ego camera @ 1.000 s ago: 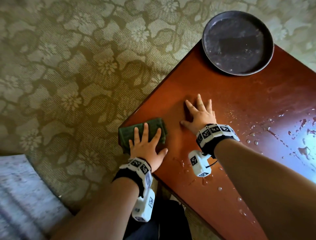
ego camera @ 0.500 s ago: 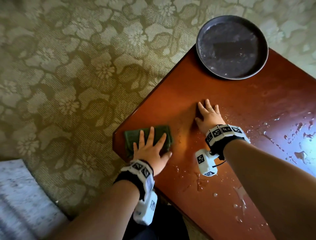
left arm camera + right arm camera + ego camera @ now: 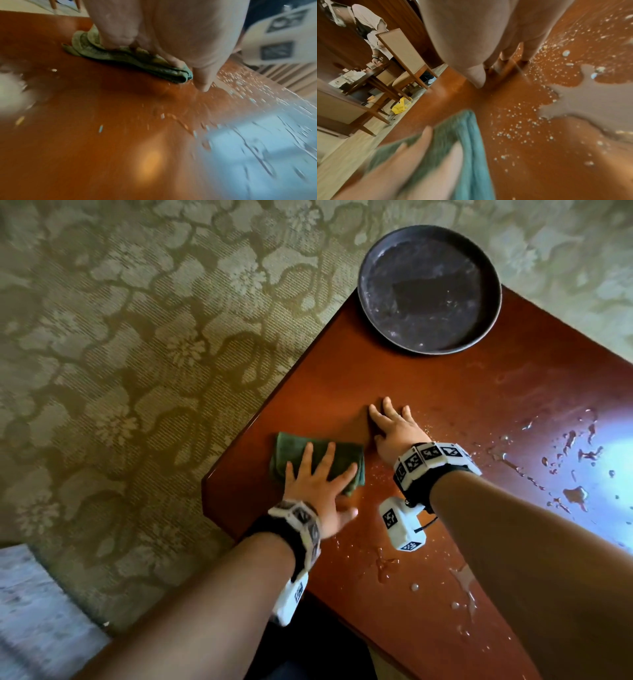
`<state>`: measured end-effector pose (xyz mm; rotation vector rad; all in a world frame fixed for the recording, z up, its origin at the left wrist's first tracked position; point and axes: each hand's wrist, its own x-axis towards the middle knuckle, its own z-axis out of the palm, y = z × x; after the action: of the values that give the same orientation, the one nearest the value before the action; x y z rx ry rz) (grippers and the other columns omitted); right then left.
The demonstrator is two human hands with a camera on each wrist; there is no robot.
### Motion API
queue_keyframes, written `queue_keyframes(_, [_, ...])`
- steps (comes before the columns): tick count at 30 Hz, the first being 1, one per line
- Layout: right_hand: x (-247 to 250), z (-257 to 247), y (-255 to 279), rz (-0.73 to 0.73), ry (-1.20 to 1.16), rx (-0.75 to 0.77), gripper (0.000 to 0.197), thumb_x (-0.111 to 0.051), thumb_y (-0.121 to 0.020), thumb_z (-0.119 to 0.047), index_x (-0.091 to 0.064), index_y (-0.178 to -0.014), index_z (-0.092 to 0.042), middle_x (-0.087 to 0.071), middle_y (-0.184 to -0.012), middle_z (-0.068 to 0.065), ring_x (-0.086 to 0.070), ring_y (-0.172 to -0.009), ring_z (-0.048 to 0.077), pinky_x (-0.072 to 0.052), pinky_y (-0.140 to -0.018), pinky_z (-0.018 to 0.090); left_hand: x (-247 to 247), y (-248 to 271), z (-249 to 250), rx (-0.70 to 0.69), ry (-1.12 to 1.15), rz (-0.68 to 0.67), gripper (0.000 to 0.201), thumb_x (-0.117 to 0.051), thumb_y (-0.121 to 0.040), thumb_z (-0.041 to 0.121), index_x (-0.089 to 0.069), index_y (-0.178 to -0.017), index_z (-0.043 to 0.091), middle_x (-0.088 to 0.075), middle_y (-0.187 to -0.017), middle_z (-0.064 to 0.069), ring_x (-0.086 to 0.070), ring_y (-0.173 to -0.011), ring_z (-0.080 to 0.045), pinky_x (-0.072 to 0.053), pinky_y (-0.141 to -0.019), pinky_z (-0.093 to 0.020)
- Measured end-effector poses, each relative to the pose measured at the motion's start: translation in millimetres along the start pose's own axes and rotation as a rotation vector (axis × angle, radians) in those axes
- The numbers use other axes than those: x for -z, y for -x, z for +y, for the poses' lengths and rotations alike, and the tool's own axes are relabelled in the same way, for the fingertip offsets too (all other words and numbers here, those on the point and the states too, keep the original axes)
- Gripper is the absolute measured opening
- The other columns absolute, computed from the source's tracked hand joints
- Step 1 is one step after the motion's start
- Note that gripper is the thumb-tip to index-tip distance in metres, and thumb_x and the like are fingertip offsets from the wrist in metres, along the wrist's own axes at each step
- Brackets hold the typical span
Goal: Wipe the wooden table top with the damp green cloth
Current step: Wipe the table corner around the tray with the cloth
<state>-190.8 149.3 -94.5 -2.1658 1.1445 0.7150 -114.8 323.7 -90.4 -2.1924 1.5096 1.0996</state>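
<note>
A folded dark green cloth lies on the reddish wooden table top near its left corner. My left hand presses flat on the cloth with straight, spread fingers; its thumb touches the bare wood beside the cloth. My right hand rests flat on the table just right of the cloth, fingers straight, holding nothing. In the right wrist view the cloth sits under the left hand's fingers. Water drops and puddles cover the table's right side.
A dark round tray, wet inside, sits at the table's far corner. Patterned carpet surrounds the table. Across the room, the right wrist view shows chairs, another table and a person.
My left hand has slid the cloth from the table's left corner rightward, closer to my right hand. The right hand has stayed flat in place.
</note>
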Motion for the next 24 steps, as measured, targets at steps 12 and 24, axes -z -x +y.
queue_keyframes(12, [-20, -7, 40, 0.185, -0.137, 0.169, 0.054, -0.041, -0.093, -0.013, -0.03, -0.145, -0.019, -0.012, -0.156, 0.0, -0.007, -0.144, 0.021, -0.011, -0.113, 0.03, -41, 43, -5, -0.175, -0.041, -0.108, 0.066, -0.037, -0.098, 0.057, 0.002, -0.151, 0.052, 0.023, -0.161, 0.012, 0.025, -0.147, -0.025, 0.004, -0.118, -0.057])
queue_keyframes(24, [-127, -46, 100, -0.054, 0.173, 0.426, 0.078, -0.036, -0.087, -0.007, 0.012, -0.147, -0.024, 0.029, -0.148, -0.013, 0.033, -0.13, 0.013, 0.006, -0.115, 0.035, 20, 1, -113, 0.037, -0.042, 0.009, 0.07, -0.04, -0.103, 0.039, 0.008, -0.153, 0.044, 0.026, -0.161, 0.006, 0.019, -0.149, -0.024, -0.008, -0.12, -0.05])
